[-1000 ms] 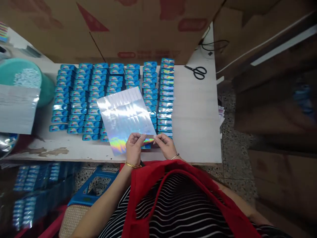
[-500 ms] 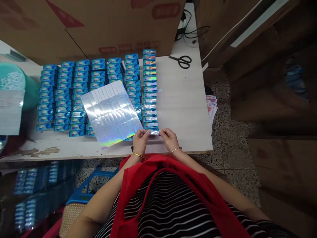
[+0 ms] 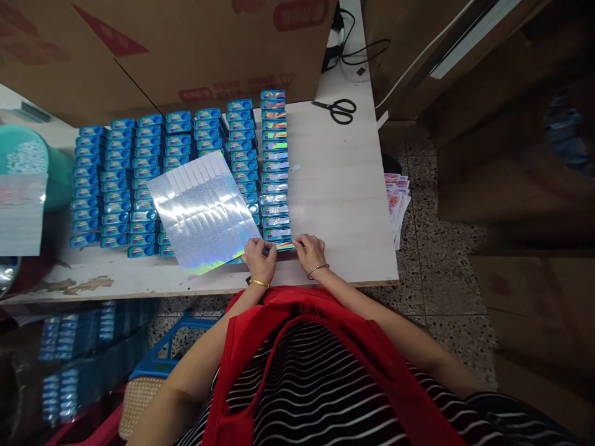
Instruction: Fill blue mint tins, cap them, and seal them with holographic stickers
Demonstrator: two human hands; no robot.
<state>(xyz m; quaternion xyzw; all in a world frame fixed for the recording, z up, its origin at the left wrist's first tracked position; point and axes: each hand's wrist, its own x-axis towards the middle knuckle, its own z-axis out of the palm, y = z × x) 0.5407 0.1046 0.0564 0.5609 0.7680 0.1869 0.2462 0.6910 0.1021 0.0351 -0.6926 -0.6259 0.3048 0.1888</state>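
Several rows of small blue boxes [image 3: 139, 179] cover the left half of the white table [image 3: 344, 204]. A holographic sticker sheet [image 3: 202, 214] lies on top of them. My left hand [image 3: 259, 259] and my right hand [image 3: 309, 251] each pinch one end of a holographic strip [image 3: 283, 245]. They press it onto the nearest box of the rightmost column [image 3: 275, 167], whose boxes bear shiny strips. My left hand is beside the sheet's lower right corner.
Black scissors [image 3: 337, 110] lie at the table's far right. Large cardboard boxes [image 3: 186, 43] stand behind the rows. A teal tub [image 3: 41, 164] and another shiny sheet [image 3: 21, 214] are at the left. Printed papers [image 3: 400, 198] stick out past the table's right edge. A blue crate [image 3: 162, 347] is below.
My hands peeled a strip off the sheet's lower edge, carried it right and lowered it onto the nearest box of the right column. The view shifted right.
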